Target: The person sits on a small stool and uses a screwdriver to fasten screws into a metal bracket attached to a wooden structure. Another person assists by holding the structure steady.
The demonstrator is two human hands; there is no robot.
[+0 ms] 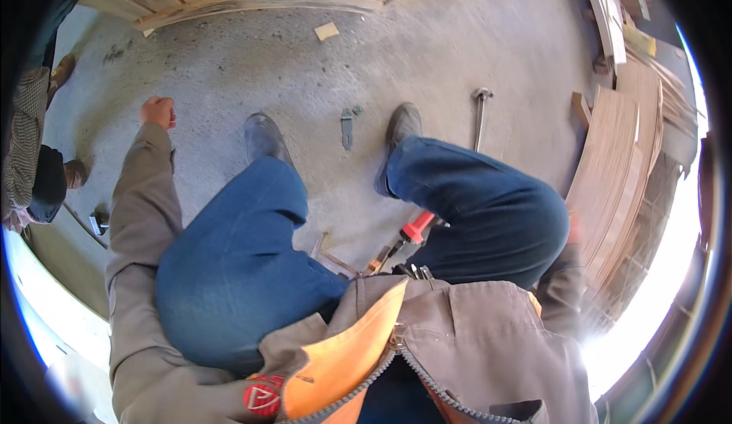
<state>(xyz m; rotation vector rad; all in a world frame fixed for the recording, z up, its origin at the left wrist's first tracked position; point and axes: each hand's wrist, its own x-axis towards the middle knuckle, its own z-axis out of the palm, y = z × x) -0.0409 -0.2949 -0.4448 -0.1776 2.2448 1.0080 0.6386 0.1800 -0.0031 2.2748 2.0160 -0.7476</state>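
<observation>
Left hand (pixel 158 111) curled into fist above floor (pixel 221 65); right hand (pixel 574 228) mostly hidden beside knee (pixel 543 214), cannot tell grip.

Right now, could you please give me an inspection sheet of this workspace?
Surface: rough grey concrete floor.
Job's things: flat grey-green metal plate between the feet; long silver metal tool near the right foot; red-handled tool between the thighs.
Clutter: pale yellow flat scrap.
Hands: left hand curled, nothing seen held; right hand mostly hidden behind the knee.
Cables: nothing seen.
Surroundings: slatted wooden panel ahead, brown wooden boards right, another person's brown shoe left.
</observation>
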